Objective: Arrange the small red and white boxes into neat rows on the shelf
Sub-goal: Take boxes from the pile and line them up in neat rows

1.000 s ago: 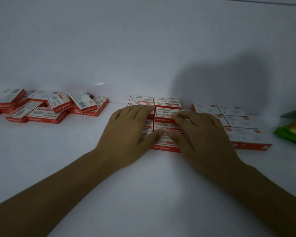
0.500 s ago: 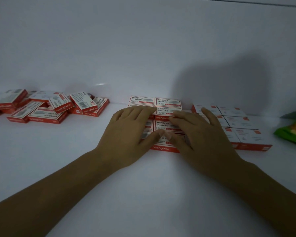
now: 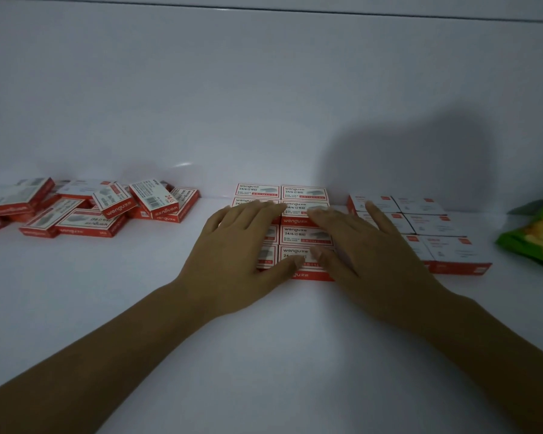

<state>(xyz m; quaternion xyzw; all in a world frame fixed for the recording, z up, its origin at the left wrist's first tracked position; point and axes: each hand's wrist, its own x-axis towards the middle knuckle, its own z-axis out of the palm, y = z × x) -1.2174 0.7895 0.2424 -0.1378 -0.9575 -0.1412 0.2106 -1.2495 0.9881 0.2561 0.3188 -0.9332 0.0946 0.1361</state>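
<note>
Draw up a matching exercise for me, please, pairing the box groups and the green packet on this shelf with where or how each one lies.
Things:
1. loose boxes
2. dark-printed block
3. pale-topped block
4. green packet

Places:
a. far right edge of view
b. under the left hand and right hand
c. piled crookedly at the left
d. tidy, right of centre

Pairs: 1-c, 2-b, 3-d, 4-a

both hands (image 3: 235, 245) (image 3: 370, 255) rest flat on the middle boxes (image 3: 306, 234).
</note>
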